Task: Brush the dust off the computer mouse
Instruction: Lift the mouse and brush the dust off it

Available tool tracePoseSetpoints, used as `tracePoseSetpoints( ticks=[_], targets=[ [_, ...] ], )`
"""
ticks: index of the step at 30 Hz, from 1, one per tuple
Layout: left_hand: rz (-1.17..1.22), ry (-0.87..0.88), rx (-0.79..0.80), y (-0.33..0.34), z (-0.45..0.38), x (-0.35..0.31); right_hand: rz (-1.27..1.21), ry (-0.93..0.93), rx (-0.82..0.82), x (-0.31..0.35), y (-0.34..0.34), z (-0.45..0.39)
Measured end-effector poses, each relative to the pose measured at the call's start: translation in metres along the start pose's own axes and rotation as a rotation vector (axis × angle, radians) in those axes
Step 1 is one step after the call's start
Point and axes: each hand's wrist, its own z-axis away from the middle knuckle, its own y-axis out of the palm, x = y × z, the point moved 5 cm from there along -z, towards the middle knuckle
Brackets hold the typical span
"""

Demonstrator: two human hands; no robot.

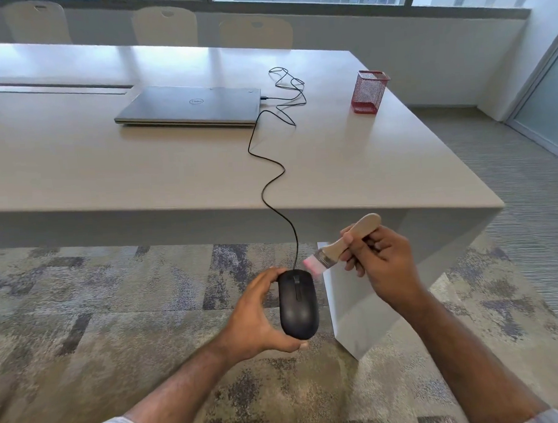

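Note:
A black wired computer mouse point(298, 304) is held off the table, over the carpet, gripped from its left side and underside by my left hand point(255, 318). My right hand point(382, 261) grips the wooden handle of a small brush point(340, 244). The brush's pink bristles, blurred, touch the mouse's front right corner. The mouse's black cable point(271, 179) runs up over the table edge to a closed grey laptop point(191, 106).
The beige table point(109, 174) fills the upper half of the view, its front edge just beyond my hands. A red mesh pen holder point(369, 91) stands at its right side. The table's white leg point(355, 307) sits right of the mouse. Chairs line the far side.

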Motion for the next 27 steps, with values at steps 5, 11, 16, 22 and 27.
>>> tracePoseSetpoints(
  ticks=[5, 11, 16, 22, 27],
  targets=[
    [0.013, -0.014, -0.011, -0.001, -0.001, 0.002, -0.061, 0.05, 0.235, -0.006, 0.01, 0.015],
    [0.025, -0.022, 0.002, -0.008, -0.003, -0.003, -0.14, 0.125, 0.304, -0.016, 0.009, 0.015],
    [-0.007, -0.008, 0.047, -0.009, -0.001, -0.01, -0.212, 0.138, 0.084, -0.032, -0.012, 0.001],
    [0.004, 0.016, 0.085, -0.008, 0.001, -0.015, -0.152, 0.058, -0.113, -0.041, -0.023, 0.002],
    [0.037, 0.048, 0.034, -0.016, 0.001, -0.025, -0.14, -0.097, -0.168, -0.02, -0.022, 0.007]
  ],
)
